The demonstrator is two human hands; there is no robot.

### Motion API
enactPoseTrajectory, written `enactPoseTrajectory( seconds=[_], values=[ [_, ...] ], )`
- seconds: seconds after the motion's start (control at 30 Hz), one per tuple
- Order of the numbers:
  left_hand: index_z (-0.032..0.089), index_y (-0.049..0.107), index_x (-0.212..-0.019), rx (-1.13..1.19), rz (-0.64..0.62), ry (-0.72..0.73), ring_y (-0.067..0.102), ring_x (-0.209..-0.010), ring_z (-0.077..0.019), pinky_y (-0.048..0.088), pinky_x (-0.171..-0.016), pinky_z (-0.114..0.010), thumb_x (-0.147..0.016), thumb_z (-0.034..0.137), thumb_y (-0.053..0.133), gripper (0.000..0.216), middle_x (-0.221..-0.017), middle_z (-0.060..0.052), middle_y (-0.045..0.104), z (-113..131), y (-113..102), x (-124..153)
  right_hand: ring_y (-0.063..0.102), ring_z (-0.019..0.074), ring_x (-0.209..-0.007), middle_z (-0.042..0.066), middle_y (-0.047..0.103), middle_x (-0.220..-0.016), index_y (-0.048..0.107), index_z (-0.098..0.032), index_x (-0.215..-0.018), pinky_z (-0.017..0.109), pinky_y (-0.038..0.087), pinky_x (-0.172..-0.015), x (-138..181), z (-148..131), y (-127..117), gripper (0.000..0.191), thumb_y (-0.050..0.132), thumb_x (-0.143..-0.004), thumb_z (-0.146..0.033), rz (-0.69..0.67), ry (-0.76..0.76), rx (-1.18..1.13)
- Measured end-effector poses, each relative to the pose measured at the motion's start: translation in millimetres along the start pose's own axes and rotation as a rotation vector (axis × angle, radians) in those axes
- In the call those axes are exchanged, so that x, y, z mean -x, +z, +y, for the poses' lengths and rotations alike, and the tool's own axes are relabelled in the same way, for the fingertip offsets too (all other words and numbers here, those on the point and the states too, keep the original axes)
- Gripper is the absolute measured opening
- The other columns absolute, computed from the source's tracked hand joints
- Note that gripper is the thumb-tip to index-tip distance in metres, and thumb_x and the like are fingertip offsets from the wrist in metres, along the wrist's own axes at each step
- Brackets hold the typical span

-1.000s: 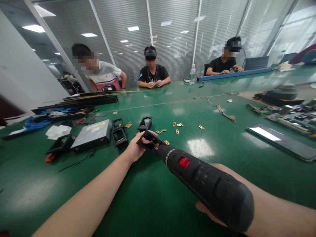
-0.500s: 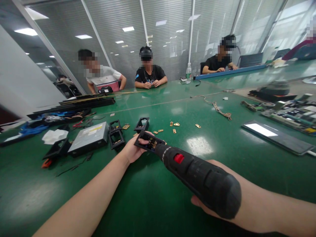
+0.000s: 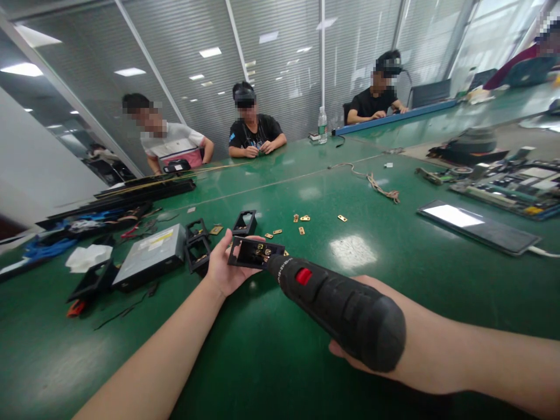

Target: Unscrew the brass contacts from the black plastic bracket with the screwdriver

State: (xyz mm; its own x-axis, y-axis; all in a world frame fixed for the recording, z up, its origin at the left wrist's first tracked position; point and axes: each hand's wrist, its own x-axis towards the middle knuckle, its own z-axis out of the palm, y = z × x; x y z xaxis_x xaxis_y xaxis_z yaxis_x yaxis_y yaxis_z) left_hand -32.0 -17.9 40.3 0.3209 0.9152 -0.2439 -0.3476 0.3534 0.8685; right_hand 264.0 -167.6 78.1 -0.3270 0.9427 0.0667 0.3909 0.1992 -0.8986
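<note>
My left hand (image 3: 225, 271) grips a small black rectangular frame (image 3: 240, 252) from its left end, thumb raised at the edge. Brass-coloured metal parts show inside the frame. Wrapped around the handle of a black cordless screwdriver (image 3: 336, 306) with a red switch is my right hand (image 3: 367, 356), mostly hidden under the tool. The tool's nose meets the frame's right end; its bit tip is hidden or too small to make out. Beyond the frame lie several small brass plates (image 3: 301, 231). Similar black frames (image 3: 244, 223) stand just behind and left of my left hand.
Left on the green table (image 3: 280, 361) lie a silver disc drive (image 3: 151, 256), white tissue (image 3: 90, 258) and dark strips. On the right are a phone-like black slab (image 3: 479, 226) with a cable, circuit boards (image 3: 516, 184) and a cord (image 3: 382, 188). Several people sit across the table.
My left thumb has lifted from inside the black frame to its outer edge. The screwdriver's nose stays at the frame's right end. The whole view has shifted slightly.
</note>
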Motion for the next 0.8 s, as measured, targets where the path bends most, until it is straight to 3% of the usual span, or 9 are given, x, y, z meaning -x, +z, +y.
enactPoseTrajectory(
  seconds=[0.1, 0.27, 0.37, 0.5, 0.8],
  values=[
    [0.011, 0.081, -0.106, -0.049, 0.098, 0.010, 0.077, -0.089, -0.0336, 0.063, -0.077, -0.045, -0.089, 0.069, 0.063, 0.064, -0.101, -0.020, 0.081, -0.2, 8.3, 1.4, 0.069, 0.0217, -0.085, 0.004, 0.073, -0.093, 0.076, -0.022, -0.099, 0.029, 0.063, -0.075, -1.1, -5.4, -4.7, 0.031, 0.081, -0.070, -0.034, 0.002, -0.024, 0.025],
    [0.013, 0.080, -0.104, -0.140, 0.200, 0.026, 0.077, -0.085, -0.0297, 0.064, -0.072, -0.042, -0.089, 0.055, 0.063, 0.048, -0.099, -0.016, 0.081, 0.0, 16.1, 3.9, 0.067, 0.0201, -0.074, 0.004, 0.071, -0.081, 0.075, -0.022, -0.086, 0.027, 0.061, -0.064, -5.6, -7.0, 1.7, 0.019, 0.077, -0.071, -0.034, -0.074, 0.024, -0.176],
    [0.014, 0.079, -0.105, -0.151, 0.177, 0.021, 0.076, -0.087, -0.0321, 0.064, -0.068, -0.047, -0.086, 0.050, 0.059, 0.045, -0.099, -0.016, 0.081, -0.7, 15.8, 4.4, 0.069, 0.0209, -0.076, 0.005, 0.071, -0.082, 0.075, -0.021, -0.084, 0.026, 0.061, -0.061, -6.3, -9.0, 2.7, 0.019, 0.074, -0.072, -0.036, -0.116, 0.010, -0.231],
    [0.014, 0.078, -0.101, -0.127, 0.137, 0.039, 0.074, -0.084, -0.0312, 0.063, -0.065, -0.044, -0.079, 0.043, 0.057, 0.042, -0.095, -0.014, 0.079, -3.8, 15.0, 3.3, 0.067, 0.0197, -0.074, 0.005, 0.069, -0.079, 0.070, -0.020, -0.079, 0.024, 0.059, -0.059, -6.2, -12.8, -1.0, 0.016, 0.073, -0.076, -0.035, -0.155, -0.005, -0.218],
    [0.016, 0.074, -0.098, -0.046, 0.003, -0.013, 0.073, -0.088, -0.0297, 0.062, -0.077, -0.044, -0.074, 0.035, 0.058, 0.035, -0.099, -0.013, 0.079, -3.4, 10.7, 1.0, 0.062, 0.0173, -0.074, 0.005, 0.068, -0.082, 0.071, -0.018, -0.083, 0.024, 0.058, -0.062, -7.7, -11.2, 0.5, 0.011, 0.072, -0.076, -0.026, -0.134, -0.029, -0.224]
  ],
)
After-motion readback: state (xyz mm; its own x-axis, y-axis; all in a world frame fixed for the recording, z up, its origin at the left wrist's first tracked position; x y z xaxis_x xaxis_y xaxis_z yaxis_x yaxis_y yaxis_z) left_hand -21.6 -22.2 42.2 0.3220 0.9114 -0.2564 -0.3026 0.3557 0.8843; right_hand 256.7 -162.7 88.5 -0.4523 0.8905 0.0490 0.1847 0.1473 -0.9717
